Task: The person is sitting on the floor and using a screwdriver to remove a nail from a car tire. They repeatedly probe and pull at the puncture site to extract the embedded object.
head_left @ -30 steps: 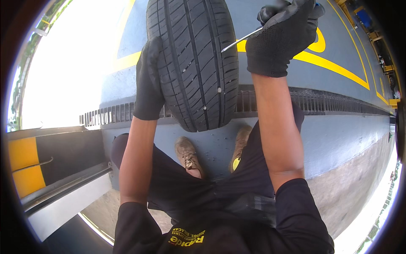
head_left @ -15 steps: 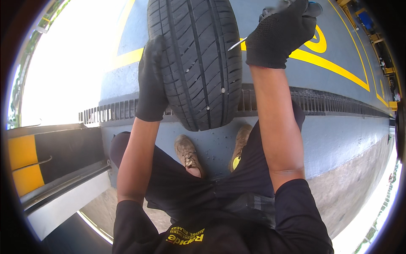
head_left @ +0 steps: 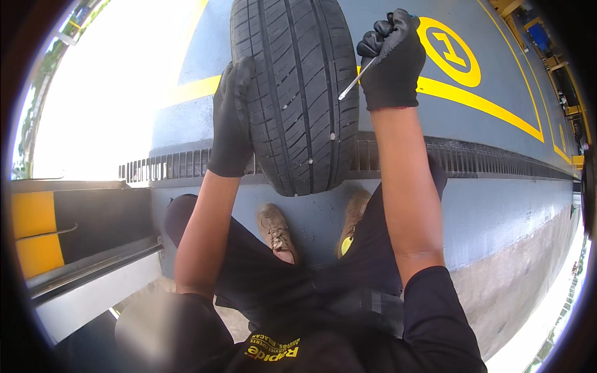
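The gloved right hand [head_left: 392, 62] is clenched around a thin metal probe [head_left: 356, 81], whose tip slants toward seven o'clock, just off the tread. The gloved left hand [head_left: 231, 121] lies flat, fingers together, against the sidewall at nine o'clock of the tyre [head_left: 297, 93], which stands upright on the grey floor [head_left: 497, 205] above the drain grate [head_left: 485, 158]. The tyre looks heavy, stiff and grippy; best steadied by both sidewalls.
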{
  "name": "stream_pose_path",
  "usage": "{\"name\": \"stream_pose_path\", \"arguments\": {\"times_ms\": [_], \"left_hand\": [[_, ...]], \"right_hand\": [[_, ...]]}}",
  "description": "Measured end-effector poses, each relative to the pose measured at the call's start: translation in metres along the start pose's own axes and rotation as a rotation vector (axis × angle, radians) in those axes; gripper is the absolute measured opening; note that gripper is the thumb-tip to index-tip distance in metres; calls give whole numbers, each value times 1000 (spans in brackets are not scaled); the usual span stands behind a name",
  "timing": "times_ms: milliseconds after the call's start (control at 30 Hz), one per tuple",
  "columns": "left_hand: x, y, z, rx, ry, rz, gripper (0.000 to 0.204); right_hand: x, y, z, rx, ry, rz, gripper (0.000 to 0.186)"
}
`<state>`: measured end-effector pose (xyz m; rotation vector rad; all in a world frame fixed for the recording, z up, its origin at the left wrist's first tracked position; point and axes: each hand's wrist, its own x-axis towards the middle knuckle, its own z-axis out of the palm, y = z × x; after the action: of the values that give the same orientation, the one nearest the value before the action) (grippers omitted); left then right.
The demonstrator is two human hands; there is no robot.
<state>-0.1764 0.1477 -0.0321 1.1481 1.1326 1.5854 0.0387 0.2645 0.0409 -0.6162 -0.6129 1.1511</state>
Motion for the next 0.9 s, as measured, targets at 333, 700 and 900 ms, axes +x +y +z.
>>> {"name": "stream_pose_path", "arguments": {"times_ms": [333,700,900], "left_hand": [[3,18,0,170,-34,33,72],[13,38,0,-281,-64,-242,75],[12,42,0,-248,-69,-220,73]], "right_hand": [[-24,-26,83,-91,-263,-341,17],[0,7,145,-192,-194,-441,23],[23,14,134,-462,-82,-451,20]]}}
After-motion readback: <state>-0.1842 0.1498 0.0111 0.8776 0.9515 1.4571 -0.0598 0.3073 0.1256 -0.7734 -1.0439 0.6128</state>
